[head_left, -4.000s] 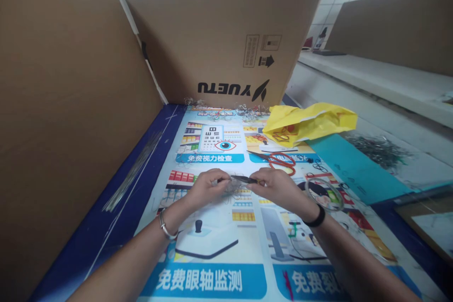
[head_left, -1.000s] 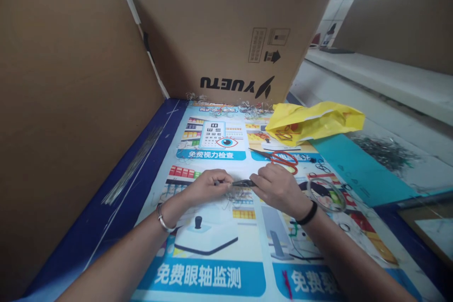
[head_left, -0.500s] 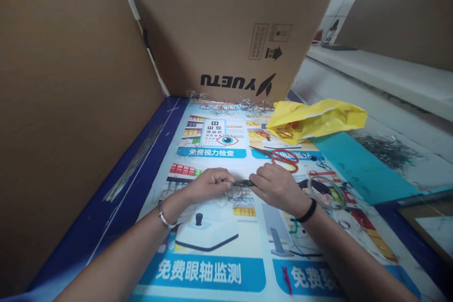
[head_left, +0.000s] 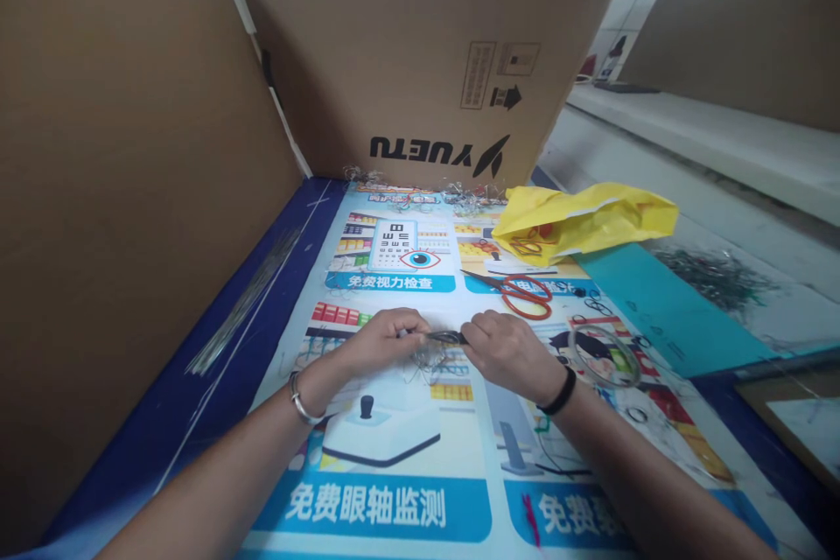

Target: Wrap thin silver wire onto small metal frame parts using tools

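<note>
My right hand (head_left: 508,356) is closed around the handles of small dark pliers (head_left: 447,337), whose jaws point left. Their tip meets the fingers of my left hand (head_left: 386,341), which is pinched on a tangle of thin wire (head_left: 430,359). Loops of this wire hang below the jaws, over the printed sheet. Exactly where the jaws touch the wire is too small to tell. Just beyond my right hand lie scissors with red handles (head_left: 528,296), and to its right is a clear ring-shaped coil (head_left: 605,356).
Cardboard panels (head_left: 420,44) wall off the left and back. A yellow bag (head_left: 591,219) lies at the back right, near a heap of wire bits (head_left: 715,276). Straight wires (head_left: 242,306) rest along the left edge. Wire scraps (head_left: 463,195) line the back. Pink thread (head_left: 530,521) lies in front.
My right hand has turned slightly and shifted a little left with the pliers. The left hand stays almost in place, still pinching the wire.
</note>
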